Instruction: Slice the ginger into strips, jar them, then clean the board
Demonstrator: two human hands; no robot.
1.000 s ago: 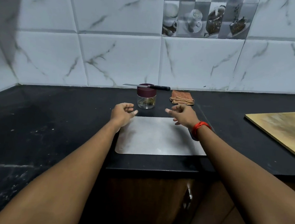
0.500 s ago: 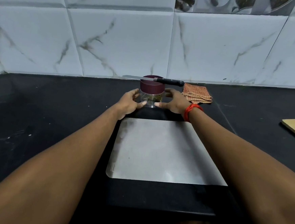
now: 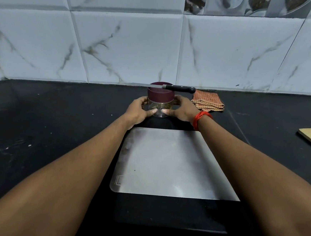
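Clear jar (image 3: 159, 108) w/ maroon lid (image 3: 160, 95), upright, closed, just behind steel cutting board (image 3: 166, 161), which lies flat. Black-handled knife (image 3: 166, 86) lies across lid, handle to right.

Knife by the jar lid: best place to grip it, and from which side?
Take the knife by its black handle, coming from the right and above. It lies level, handle sticking out right of the jar lid toward the cloth, bare blade pointing left. Whether it rests on the lid, I cannot tell.

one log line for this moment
left hand: grips jar | right hand: grips jar | knife: lying across maroon lid | steel board: nearer, untouched
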